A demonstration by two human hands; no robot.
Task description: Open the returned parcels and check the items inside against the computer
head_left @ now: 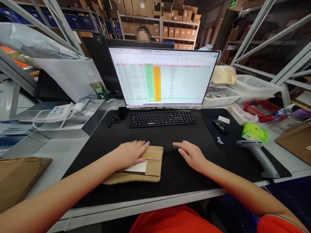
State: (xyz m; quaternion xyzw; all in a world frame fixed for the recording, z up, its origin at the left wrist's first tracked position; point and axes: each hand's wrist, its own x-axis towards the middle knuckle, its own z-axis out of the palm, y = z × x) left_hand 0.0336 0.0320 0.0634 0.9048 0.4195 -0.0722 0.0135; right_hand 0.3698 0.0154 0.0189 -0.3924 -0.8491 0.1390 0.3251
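A flat piece of brown cardboard [153, 168] with folded flaps lies on the black desk mat [179, 174]. My left hand [131, 153] rests flat on it, fingers stretched out and pressing from above. A white patch [137, 167], paper or a label, shows beside my thumb. To the right of the cardboard, apart from it, my right hand [190, 153] hovers over or touches the mat; which, I cannot tell. Its index finger points left and is slightly blurred, and nothing shows in it. Beyond both hands sits a black keyboard [161, 118].
A monitor [167, 77] with a spreadsheet stands behind the keyboard. On the right are a mouse [220, 126], a barcode scanner [259, 158], a green packet [255, 132] and a white basket [221, 95]. A phone [120, 115] lies left. Another person [143, 35] is behind the monitor.
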